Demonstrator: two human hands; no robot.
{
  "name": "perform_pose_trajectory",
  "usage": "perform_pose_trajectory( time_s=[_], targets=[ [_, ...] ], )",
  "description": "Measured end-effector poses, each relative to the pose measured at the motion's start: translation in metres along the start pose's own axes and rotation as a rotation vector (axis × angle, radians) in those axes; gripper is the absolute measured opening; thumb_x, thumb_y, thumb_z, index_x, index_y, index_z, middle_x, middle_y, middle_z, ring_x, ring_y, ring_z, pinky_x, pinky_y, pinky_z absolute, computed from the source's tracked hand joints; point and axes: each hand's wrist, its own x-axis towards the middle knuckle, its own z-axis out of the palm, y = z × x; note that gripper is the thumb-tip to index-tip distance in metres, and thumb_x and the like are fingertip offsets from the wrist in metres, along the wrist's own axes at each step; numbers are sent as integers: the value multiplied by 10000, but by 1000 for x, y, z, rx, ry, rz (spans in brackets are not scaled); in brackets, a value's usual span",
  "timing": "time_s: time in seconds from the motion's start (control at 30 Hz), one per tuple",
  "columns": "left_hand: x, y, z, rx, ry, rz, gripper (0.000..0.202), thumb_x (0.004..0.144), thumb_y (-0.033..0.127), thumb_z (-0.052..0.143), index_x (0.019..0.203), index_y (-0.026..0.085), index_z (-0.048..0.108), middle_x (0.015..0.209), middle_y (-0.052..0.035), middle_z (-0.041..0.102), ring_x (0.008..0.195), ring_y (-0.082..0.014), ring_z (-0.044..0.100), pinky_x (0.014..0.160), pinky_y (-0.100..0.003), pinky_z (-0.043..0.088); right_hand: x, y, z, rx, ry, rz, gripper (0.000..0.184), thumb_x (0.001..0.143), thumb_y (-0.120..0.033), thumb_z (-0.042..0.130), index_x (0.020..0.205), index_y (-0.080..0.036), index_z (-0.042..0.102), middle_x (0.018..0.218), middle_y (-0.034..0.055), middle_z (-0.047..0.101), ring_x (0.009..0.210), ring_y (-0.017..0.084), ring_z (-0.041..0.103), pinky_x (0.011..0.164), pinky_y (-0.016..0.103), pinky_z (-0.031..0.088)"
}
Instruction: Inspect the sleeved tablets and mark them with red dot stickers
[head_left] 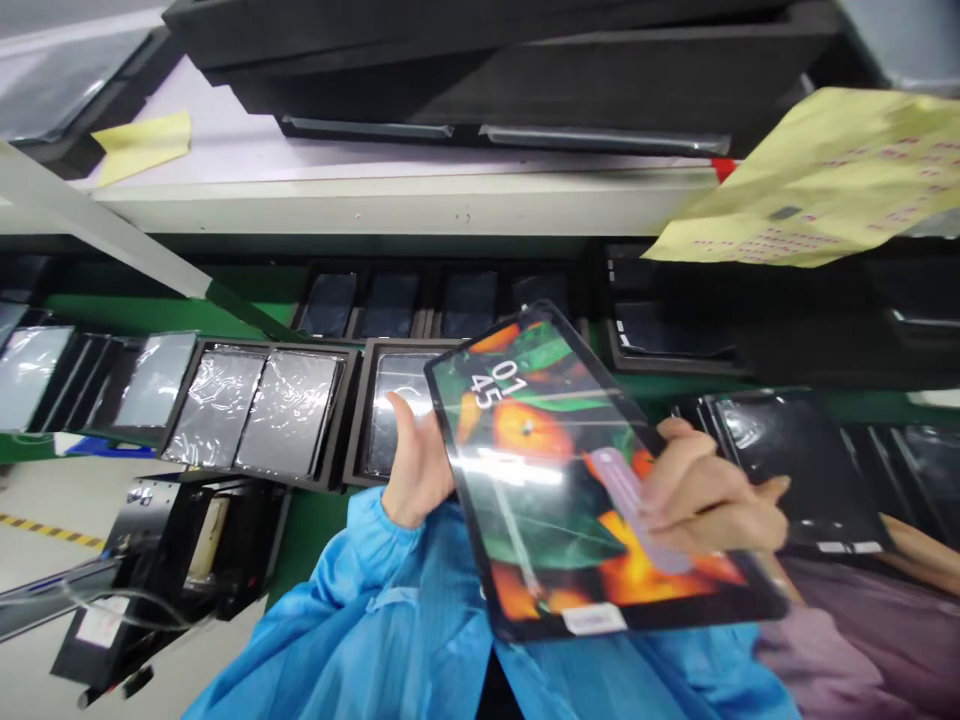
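Tablet point(540, 480) raised in front of a blue sleeve point(360, 600), gripped by the right hand point(712, 495)

The right hand's fingers point(697, 480) clench over the tablet's right edge, beside a lilac strip point(637, 505) on the screen. The left hand point(416, 470) sits behind the left edge, thumb raised, its grip unclear. Beyond lie black trays point(352, 410) of film-wrapped tablets point(289, 415), and a yellow sheet point(810, 185) hangs upper right.

tablet point(555, 470) | in front of: trays of bagged tablets point(346, 400) | behind those: shelf point(390, 205)
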Motion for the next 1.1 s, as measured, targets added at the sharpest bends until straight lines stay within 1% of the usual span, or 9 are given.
perform_pose_trajectory(
  time_s=[0.1,0.2,0.27,0.37,0.47,0.57,0.83,0.97,1.1],
  targets=[
    [8,2,0,-39,157,15,531,853,655,696,1172,232,687,1112,-70,783,1051,-305,757,932,-473,626,8,-16,3,65,-128,-229,253,932,-350,714,687,-377,773,899,-55,772,862,168,748,1089,400,534],
    [11,11,-7,-43,249,137,561,751,390,858,1257,268,647,1123,-19,783,953,-244,777,903,-394,638,14,-29,19,164,69,-54,356,976,-146,588,1106,-427,763,1486,-57,592,1417,232,535,1154,472,513],
    [8,15,-10,-29,241,198,543,757,366,849,1255,267,657,1115,-17,785,934,-232,778,868,-361,645,19,-34,27,228,155,127,425,1002,-228,568,1371,-432,621,1580,-25,504,1475,270,465,1136,530,526],
    [1,18,-9,19,195,227,497,771,342,842,1235,260,682,1087,-15,790,922,-227,778,803,-324,651,26,-40,32,230,23,232,567,1021,-429,560,1566,-360,419,1478,68,614,1283,290,653,1020,474,609],
    [-4,18,-6,37,176,241,490,762,309,858,1219,249,692,1072,-10,794,923,-213,777,792,-288,646,30,-43,29,138,-30,279,668,991,-397,642,1597,-363,361,1215,40,758,981,246,773,814,359,672],
    [-5,18,-6,69,161,249,480,775,317,854,1220,245,689,1070,-12,797,924,-211,778,798,-282,645,28,-45,27,28,12,282,723,947,-323,713,1591,-351,386,1001,6,785,797,220,775,668,302,666],
    [1,16,-5,23,169,123,582,726,283,881,1256,270,641,1077,3,789,891,-191,775,781,-268,640,30,-45,25,-75,37,313,719,939,-244,705,1583,-343,401,761,-71,722,509,120,627,439,201,547],
    [20,-5,-6,111,158,67,585,753,306,861,1275,263,601,1140,-19,759,971,-197,754,829,-289,628,20,-13,29,69,105,482,772,948,-340,698,1617,-350,312,947,-46,787,703,148,725,654,262,653],
    [51,-52,-13,357,155,163,436,865,374,747,1235,220,576,1197,-59,717,1146,-214,697,1021,-369,562,-5,43,34,129,248,671,822,902,-439,728,1607,-249,351,1138,53,788,996,241,760,956,441,631]
  ],
)
